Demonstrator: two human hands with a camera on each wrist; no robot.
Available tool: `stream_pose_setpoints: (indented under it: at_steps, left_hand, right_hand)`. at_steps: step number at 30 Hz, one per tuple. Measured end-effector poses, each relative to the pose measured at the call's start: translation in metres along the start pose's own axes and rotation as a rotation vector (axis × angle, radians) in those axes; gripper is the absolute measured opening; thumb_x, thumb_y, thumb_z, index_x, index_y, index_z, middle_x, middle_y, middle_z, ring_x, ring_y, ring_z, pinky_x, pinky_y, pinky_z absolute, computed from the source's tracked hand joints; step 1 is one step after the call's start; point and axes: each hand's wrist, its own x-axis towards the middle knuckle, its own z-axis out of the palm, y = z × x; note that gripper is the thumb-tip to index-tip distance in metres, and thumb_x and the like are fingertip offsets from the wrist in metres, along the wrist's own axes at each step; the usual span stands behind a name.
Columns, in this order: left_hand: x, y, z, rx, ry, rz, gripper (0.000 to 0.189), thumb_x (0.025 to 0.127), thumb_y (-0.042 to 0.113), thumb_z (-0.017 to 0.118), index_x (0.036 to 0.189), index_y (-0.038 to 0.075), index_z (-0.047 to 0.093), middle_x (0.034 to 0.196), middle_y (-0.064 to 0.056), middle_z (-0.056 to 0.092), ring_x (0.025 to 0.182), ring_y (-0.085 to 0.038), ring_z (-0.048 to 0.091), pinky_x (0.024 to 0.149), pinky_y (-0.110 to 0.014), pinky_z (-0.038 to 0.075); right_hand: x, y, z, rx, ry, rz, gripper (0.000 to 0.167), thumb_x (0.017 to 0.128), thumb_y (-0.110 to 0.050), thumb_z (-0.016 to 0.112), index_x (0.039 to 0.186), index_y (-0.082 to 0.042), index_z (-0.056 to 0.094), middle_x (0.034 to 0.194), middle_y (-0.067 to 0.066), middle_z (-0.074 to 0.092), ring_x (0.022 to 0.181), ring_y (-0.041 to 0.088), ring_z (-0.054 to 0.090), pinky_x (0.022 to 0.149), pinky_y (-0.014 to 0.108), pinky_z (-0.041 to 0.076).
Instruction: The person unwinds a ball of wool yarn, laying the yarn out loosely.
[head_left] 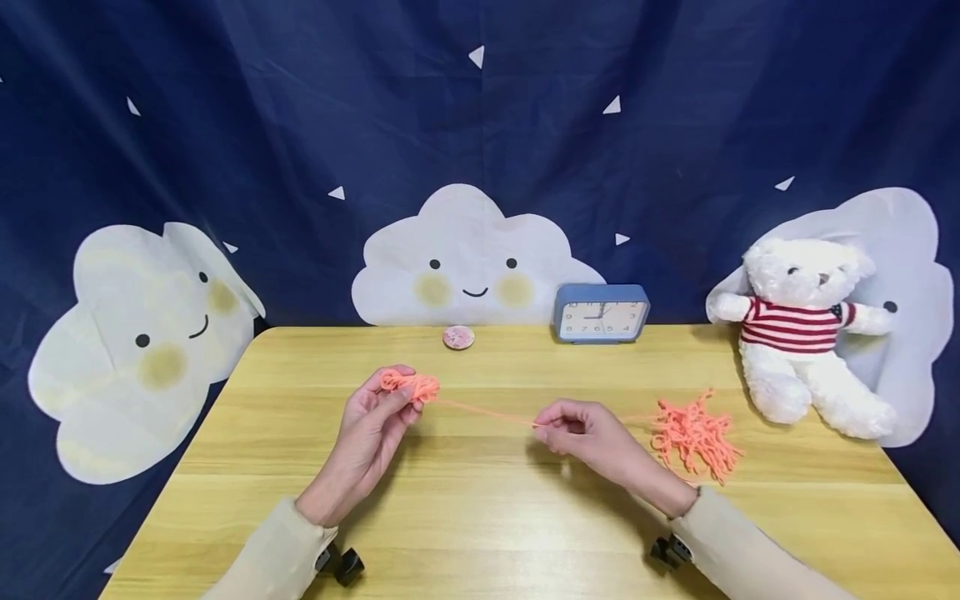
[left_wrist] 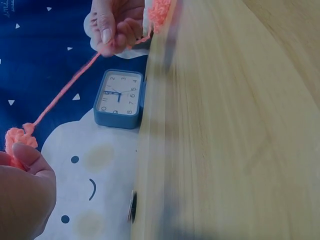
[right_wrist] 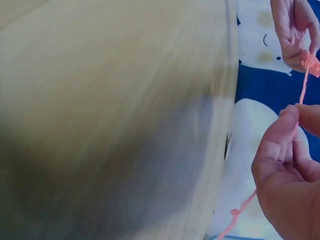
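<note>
A small bundle of coral yarn [head_left: 412,386] is held between the thumb and fingers of my left hand [head_left: 375,425], raised over the table. From it a single strand [head_left: 483,410] stretches across to my right hand [head_left: 588,435], whose thumb and forefinger pinch it. The strand runs on past the right hand to a loose, tangled pile of the same yarn [head_left: 697,437] on the table's right side. In the left wrist view the bundle [left_wrist: 21,142] shows looped turns above the thumb. The right wrist view shows the pinched strand [right_wrist: 303,87] leading up to the left hand.
On the wooden table [head_left: 480,517], a blue clock [head_left: 602,314] stands at the back edge, with a small round pink object [head_left: 458,337] left of it. A white teddy bear [head_left: 810,333] in a striped shirt sits at the right. Behind hangs a dark blue cloth [head_left: 300,100] with clouds.
</note>
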Motion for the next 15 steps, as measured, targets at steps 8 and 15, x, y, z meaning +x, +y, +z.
stream_pose_setpoints:
  at_steps: [8, 15]
  left_hand:
    - [-0.002, 0.003, -0.004, 0.045, 0.022, 0.015, 0.021, 0.106, -0.009, 0.060, 0.122, 0.004, 0.066, 0.107, -0.008, 0.070, 0.081, -0.014, 0.067, 0.070, -0.021, 0.060]
    - [-0.002, 0.004, -0.009, 0.058, 0.041, 0.042, 0.021, 0.106, -0.008, 0.060, 0.123, 0.002, 0.066, 0.101, -0.007, 0.071, 0.076, -0.014, 0.066, 0.067, -0.022, 0.059]
  right_hand:
    - [-0.018, 0.000, -0.023, -0.013, 0.106, -0.061, 0.022, 0.107, -0.012, 0.071, 0.114, 0.008, 0.072, 0.093, 0.025, 0.068, 0.080, 0.030, 0.066, 0.067, 0.030, 0.058]
    - [-0.038, 0.004, -0.049, -0.035, 0.198, -0.086, 0.016, 0.108, -0.012, 0.070, 0.114, 0.002, 0.074, 0.088, 0.012, 0.069, 0.078, 0.021, 0.065, 0.063, 0.029, 0.056]
